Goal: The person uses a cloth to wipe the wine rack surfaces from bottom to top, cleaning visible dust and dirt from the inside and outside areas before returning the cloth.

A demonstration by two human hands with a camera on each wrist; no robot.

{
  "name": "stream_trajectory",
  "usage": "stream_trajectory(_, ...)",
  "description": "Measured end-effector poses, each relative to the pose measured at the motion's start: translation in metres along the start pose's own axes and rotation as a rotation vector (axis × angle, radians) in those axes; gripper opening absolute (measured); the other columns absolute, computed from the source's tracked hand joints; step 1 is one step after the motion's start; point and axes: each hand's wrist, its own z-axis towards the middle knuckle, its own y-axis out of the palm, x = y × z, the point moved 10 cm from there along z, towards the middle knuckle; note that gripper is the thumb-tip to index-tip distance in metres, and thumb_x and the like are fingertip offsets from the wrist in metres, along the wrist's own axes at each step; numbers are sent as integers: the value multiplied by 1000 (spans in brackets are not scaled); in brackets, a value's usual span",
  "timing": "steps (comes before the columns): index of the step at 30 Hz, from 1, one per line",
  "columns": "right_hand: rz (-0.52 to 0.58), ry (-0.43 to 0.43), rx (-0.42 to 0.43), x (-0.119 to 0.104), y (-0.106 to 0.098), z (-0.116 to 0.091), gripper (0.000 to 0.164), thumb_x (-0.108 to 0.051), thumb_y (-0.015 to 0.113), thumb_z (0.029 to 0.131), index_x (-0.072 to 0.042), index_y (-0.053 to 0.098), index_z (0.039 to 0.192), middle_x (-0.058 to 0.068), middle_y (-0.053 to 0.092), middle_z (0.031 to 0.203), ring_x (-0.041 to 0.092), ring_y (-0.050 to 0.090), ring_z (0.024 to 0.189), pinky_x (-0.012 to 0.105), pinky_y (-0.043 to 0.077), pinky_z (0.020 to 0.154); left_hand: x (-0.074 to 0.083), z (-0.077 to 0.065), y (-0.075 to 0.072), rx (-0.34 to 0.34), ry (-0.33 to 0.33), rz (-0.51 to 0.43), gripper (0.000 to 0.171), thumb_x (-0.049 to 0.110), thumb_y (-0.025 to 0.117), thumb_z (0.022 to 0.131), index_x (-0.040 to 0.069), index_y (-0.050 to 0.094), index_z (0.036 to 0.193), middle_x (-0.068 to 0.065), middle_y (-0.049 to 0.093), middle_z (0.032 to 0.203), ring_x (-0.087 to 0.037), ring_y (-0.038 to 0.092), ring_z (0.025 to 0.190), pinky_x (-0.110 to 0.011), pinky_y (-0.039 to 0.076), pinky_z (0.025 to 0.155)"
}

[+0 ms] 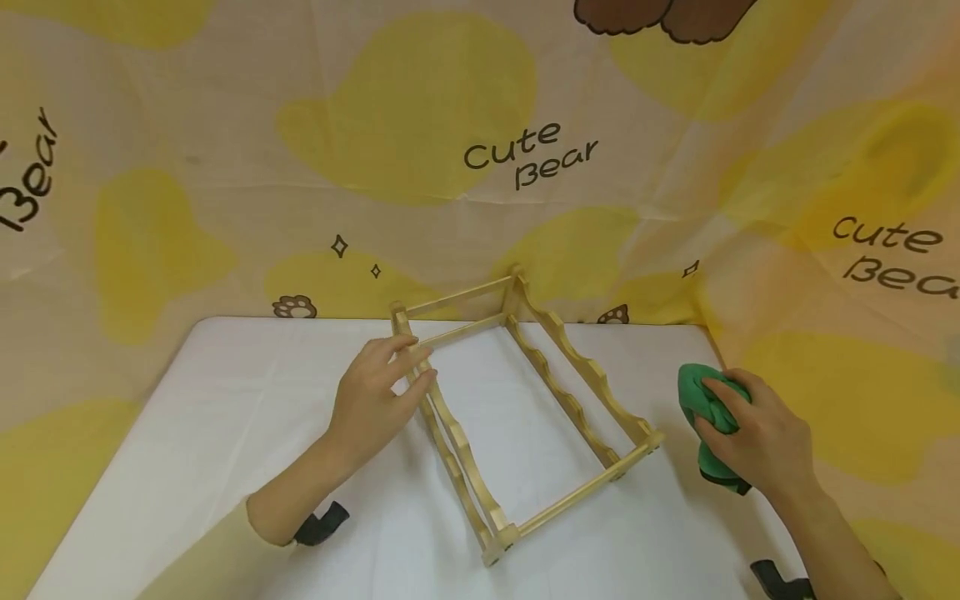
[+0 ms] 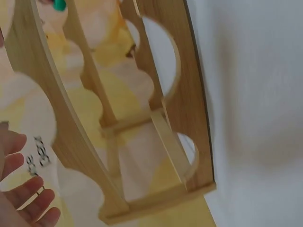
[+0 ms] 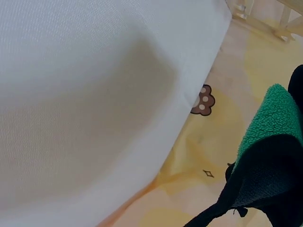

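A light wooden rack (image 1: 581, 492) with wavy, scalloped side rails stands on the white table. My left hand (image 1: 378, 392) is at the rack's far left corner, fingers loosely extended over the left rail. In the left wrist view, the fingers (image 2: 35, 203) are spread beside the scalloped board (image 2: 189, 94) with nothing between them. Off to the rack's right, my right hand (image 1: 768, 433) grips a bunched green cloth (image 1: 697, 400) above the table. Close up in the right wrist view, the cloth (image 3: 272, 118) looks fluffy, with a dark part hanging below; the right hand is out of that view.
The white table (image 1: 247, 400) ends at a fabric backdrop (image 1: 420, 108) with yellow patches and "Cute Bear" lettering, which also rises along the right side. Black pieces show beside the left wrist (image 1: 324, 523) and near the right forearm (image 1: 780, 581).
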Motion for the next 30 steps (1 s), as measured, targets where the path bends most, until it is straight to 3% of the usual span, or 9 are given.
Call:
stream_trajectory(3,0,-1,2,0,0,0,61,-53,49,92,-1,76,113,27,66,115,43,67,78,52,49,35,21,-12,2,-19,67,-21,34,11,88,82,3,79,113,-17,72,118,-35,67,108,-51,61,87)
stream_trajectory(8,-3,-8,12,0,-1,-2,64,-57,49,95,-1,76,113,26,66,115,42,68,77,51,48,35,54,-30,8,-66,128,-67,31,29,81,92,8,79,114,-12,72,120,-32,67,110,-50,59,94)
stream_trajectory(17,-2,-3,15,1,-1,-4,62,-54,49,93,-2,76,113,26,66,115,42,68,77,50,48,35,113,-50,14,-64,319,-87,39,43,82,89,14,78,115,-8,71,118,-26,68,103,-42,61,85)
stream_trajectory(20,1,4,12,1,0,-5,61,-53,49,93,-2,76,113,26,66,115,42,67,77,51,48,35,126,-56,16,-56,366,-93,43,44,85,86,13,78,115,-9,72,117,-26,69,101,-42,61,86)
stream_trajectory(26,5,11,2,2,1,-5,63,-55,49,94,-2,76,113,25,66,116,42,68,77,50,48,36,139,-65,23,-39,428,-115,51,42,96,70,14,80,109,-7,75,108,-23,70,98,-40,61,85)
stream_trajectory(30,9,13,-9,3,2,-5,64,-56,48,94,-2,75,114,25,66,116,41,68,77,49,48,36,143,-70,28,-43,446,-142,49,43,98,66,16,82,104,-5,76,101,-20,68,90,-29,59,79)
